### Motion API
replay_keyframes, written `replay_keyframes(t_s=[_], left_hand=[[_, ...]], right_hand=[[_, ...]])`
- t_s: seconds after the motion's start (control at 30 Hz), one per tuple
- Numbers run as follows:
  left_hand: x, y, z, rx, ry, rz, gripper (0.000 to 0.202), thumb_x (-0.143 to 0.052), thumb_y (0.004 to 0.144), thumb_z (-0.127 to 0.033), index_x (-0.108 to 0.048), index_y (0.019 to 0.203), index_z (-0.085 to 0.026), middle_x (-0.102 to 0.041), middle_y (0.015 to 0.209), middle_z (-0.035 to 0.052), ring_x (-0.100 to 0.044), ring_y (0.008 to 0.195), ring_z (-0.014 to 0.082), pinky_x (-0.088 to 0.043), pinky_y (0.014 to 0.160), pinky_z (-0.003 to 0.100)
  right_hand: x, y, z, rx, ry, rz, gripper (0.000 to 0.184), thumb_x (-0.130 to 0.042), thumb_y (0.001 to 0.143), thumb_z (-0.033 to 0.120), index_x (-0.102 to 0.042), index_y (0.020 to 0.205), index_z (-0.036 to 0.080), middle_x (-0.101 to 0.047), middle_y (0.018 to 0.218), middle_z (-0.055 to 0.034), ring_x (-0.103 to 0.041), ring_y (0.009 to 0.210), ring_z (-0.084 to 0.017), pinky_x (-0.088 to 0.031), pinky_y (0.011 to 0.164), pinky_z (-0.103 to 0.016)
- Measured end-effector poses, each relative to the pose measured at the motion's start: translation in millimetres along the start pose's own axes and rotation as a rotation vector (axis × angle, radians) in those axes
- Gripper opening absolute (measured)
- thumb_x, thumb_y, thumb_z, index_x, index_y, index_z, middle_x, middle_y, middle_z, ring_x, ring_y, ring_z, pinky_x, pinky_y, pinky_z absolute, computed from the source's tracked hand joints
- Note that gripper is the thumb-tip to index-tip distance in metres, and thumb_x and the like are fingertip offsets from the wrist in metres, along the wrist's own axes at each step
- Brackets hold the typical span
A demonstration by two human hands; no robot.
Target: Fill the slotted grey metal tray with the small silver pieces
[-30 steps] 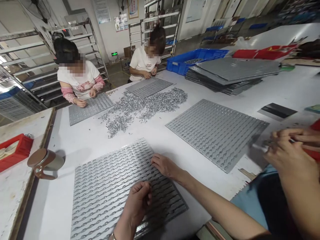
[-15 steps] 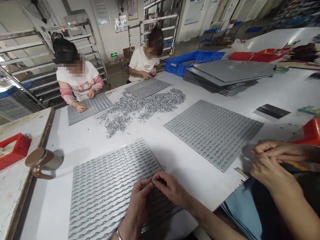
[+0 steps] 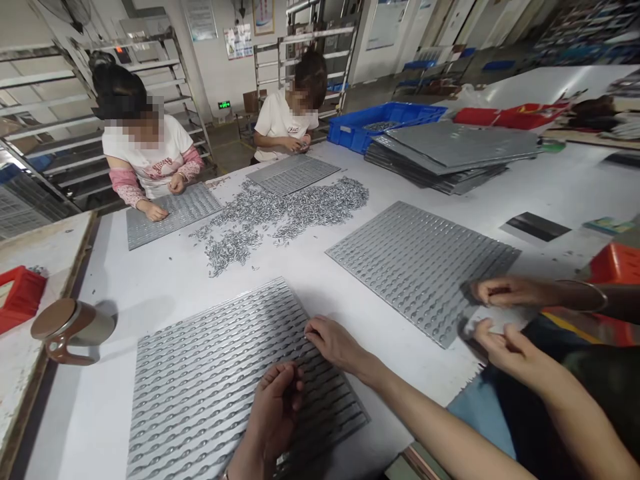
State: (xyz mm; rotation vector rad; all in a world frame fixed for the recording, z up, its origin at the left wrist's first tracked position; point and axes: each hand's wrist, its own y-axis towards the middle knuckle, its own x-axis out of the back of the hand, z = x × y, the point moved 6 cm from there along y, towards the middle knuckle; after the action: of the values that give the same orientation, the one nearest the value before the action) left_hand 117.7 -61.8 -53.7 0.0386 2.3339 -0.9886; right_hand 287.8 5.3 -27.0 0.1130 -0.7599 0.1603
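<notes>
A grey panel [image 3: 200,373] with rows of small raised, leaf-shaped bumps lies flat in front of me. My left hand [image 3: 277,403] hovers over its lower right part, thumb and fingers curled together; whatever they hold is hidden. Above the panel's right edge, my right hand [image 3: 336,341] pinches thumb and forefinger together, and anything between the tips is too small to name. Beyond the panel spreads a heap of small, shiny, grey leaf-shaped pieces [image 3: 320,207].
Another bumpy panel [image 3: 420,263] lies at right, near a co-worker's hands [image 3: 520,357]. Two people sit opposite over panels. A lidded mug [image 3: 90,327] stands at left. Behind are stacked grey sheets [image 3: 460,147], a blue crate [image 3: 345,137] and, at far left, a red bin [image 3: 23,300].
My hands have parted: their fingertips met before, and now the right hand is further up by the panel's edge, the left slightly lower. The neighbour's hands have moved apart and left.
</notes>
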Motion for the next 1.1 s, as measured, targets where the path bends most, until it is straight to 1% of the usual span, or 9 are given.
replay_keyframes(t_s=[0.13,0.27,0.43,0.53,0.67,0.77,0.87,1.0,1.1], left_hand=[[1.1,1,3,0.016,-0.013,0.011,0.041,-0.096,0.057,-0.031,-0.07,0.082,-0.011,-0.066,0.075,0.0045,-0.054,0.06,0.0082,-0.033,0.045,0.016],[-0.6,-1,4,0.017,-0.009,0.018,0.037,-0.094,0.061,-0.028,-0.07,0.083,-0.011,-0.066,0.075,0.0045,-0.054,0.059,0.0082,-0.035,0.046,0.017],[0.4,-7,5,0.006,-0.026,0.013,0.039,-0.095,0.059,-0.028,-0.068,0.081,-0.011,-0.065,0.073,0.0034,-0.053,0.058,0.008,-0.034,0.046,0.016],[2.9,-8,6,0.01,-0.039,-0.01,0.042,-0.096,0.056,-0.029,-0.068,0.081,-0.011,-0.065,0.072,0.0036,-0.052,0.057,0.008,-0.033,0.046,0.016],[5.3,-7,6,0.01,-0.045,-0.024,0.044,-0.097,0.054,-0.029,-0.069,0.082,-0.01,-0.067,0.071,0.0043,-0.053,0.057,0.0081,-0.033,0.046,0.016],[5.4,-5,6,0.011,-0.048,-0.016,0.04,-0.095,0.057,-0.028,-0.07,0.082,-0.01,-0.067,0.071,0.0043,-0.054,0.057,0.0084,-0.034,0.046,0.017],[4.3,-5,4,0.013,-0.057,-0.008,0.034,-0.09,0.067,-0.03,-0.071,0.087,-0.009,-0.069,0.076,0.0062,-0.058,0.06,0.0104,-0.039,0.048,0.018],[-2.9,-10,7,0.044,-0.055,0.074,0.041,-0.079,0.08,-0.045,-0.071,0.099,-0.009,-0.072,0.087,0.0112,-0.064,0.069,0.0159,-0.046,0.054,0.023],[-11.2,-16,17,0.058,0.035,0.183,0.055,-0.074,0.08,-0.061,-0.071,0.098,-0.009,-0.068,0.078,0.0092,-0.063,0.066,0.018,-0.045,0.05,0.025]], right_hand=[[-2,0,4,-0.034,-0.038,-0.013,0.019,-0.047,0.095,0.018,-0.059,0.083,0.026,-0.066,0.09,-0.0082,-0.063,0.084,-0.022,-0.049,0.078,-0.035],[-1,-1,6,-0.072,-0.066,-0.047,0.013,-0.05,0.092,0.014,-0.058,0.092,0.025,-0.066,0.092,-0.0075,-0.062,0.082,-0.021,-0.049,0.076,-0.033],[-8,3,17,0.026,-0.136,0.024,0.01,-0.055,0.095,0.018,-0.064,0.093,0.021,-0.064,0.1,-0.0041,-0.062,0.085,-0.017,-0.05,0.077,-0.03],[-13,6,23,0.067,-0.189,0.099,0.014,-0.056,0.095,0.016,-0.068,0.091,0.02,-0.065,0.097,-0.005,-0.063,0.086,-0.018,-0.049,0.077,-0.03],[-10,7,30,0.145,-0.176,0.122,0.021,-0.05,0.099,0.018,-0.07,0.091,0.023,-0.067,0.098,-0.0071,-0.063,0.09,-0.018,-0.049,0.081,-0.03],[-7,8,31,0.179,-0.165,0.116,0.023,-0.05,0.098,0.017,-0.07,0.09,0.025,-0.067,0.098,-0.007,-0.064,0.089,-0.018,-0.05,0.08,-0.03],[-7,10,29,0.16,-0.192,0.121,0.02,-0.053,0.096,0.016,-0.07,0.087,0.022,-0.067,0.094,-0.0056,-0.064,0.084,-0.018,-0.051,0.076,-0.03],[-2,-11,43,0.165,-0.108,0.081,0.02,-0.051,0.099,0.02,-0.071,0.103,0.02,-0.067,0.098,-0.0054,-0.064,0.087,-0.018,-0.052,0.079,-0.031],[-4,-46,65,0.228,-0.023,0.13,0.018,-0.052,0.097,0.02,-0.07,0.096,0.022,-0.066,0.094,-0.0043,-0.064,0.087,-0.019,-0.052,0.078,-0.031]])
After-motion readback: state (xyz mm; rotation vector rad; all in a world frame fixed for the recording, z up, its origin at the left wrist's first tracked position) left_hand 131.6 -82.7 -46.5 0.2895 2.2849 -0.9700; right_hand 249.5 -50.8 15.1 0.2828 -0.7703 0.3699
